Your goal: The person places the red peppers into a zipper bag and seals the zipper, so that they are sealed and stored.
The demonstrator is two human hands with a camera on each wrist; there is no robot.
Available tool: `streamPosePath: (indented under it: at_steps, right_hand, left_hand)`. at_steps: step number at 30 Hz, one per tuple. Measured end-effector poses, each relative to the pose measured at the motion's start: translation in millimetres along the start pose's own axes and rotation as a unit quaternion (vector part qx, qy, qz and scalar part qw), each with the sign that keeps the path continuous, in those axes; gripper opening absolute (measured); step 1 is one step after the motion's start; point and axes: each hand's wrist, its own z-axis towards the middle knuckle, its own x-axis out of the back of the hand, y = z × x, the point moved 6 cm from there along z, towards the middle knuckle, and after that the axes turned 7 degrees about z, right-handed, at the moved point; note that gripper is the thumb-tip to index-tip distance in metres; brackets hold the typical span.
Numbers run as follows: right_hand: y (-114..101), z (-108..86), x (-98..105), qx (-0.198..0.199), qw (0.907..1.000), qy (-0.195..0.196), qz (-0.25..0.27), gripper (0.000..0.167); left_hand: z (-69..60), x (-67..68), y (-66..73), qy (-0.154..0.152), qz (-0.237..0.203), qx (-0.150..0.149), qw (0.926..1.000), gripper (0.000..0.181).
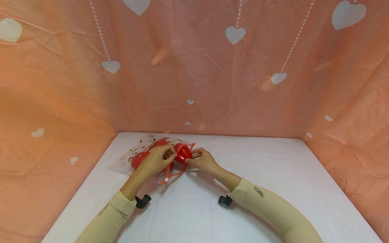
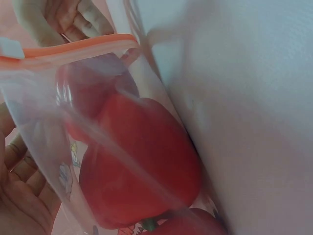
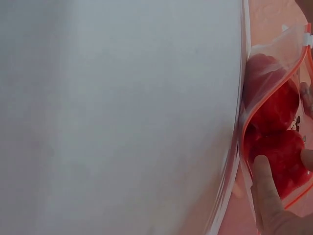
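Note:
A clear slider zip bag [image 1: 121,163] with an orange-red edge and small cartoon prints lies at the left back of the white table. Several red bell peppers [image 2: 142,161] are inside it, one showing a bit of green stem. At the bag's open mouth sits another red bell pepper [image 1: 183,154]. My right hand [image 1: 204,161] holds this pepper from the right, thumb in front and fingers behind. Over the bag, my left hand [image 1: 158,159] has curled fingers and pinches the bag near its mouth; its fingertips are partly hidden. A white slider [image 2: 11,49] hangs on the zip edge.
The white table [image 1: 188,216] reaches back to a peach curtain [image 1: 206,67] printed with white hearts, which also closes off both sides. Dark wrist-worn devices [image 1: 225,201] sit under both sleeves, close above the tabletop.

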Motion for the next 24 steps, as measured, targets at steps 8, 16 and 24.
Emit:
streamPosePath:
  at_steps: [8, 16, 24]
  right_hand:
    - [-6.1, 2.0, -2.8, 0.028, 0.9984, 0.022, -0.044, 0.046]
    - [-6.2, 9.5, -8.1, 0.034, 0.9988, 0.025, -0.025, 0.039]
    - [-4.9, 15.3, -14.7, 0.019, 0.9996, 0.01, 0.02, 0.034]
  left_hand:
    - [0.3, -0.2, 1.8, 0.002, 0.0, -0.011, 0.9999, 0.009]
    - [0.0, -0.8, 2.4, -0.001, -0.006, -0.011, 0.9999, 0.009]
    - [0.0, -2.2, 2.9, -0.008, -0.016, -0.003, 0.9998, 0.009]
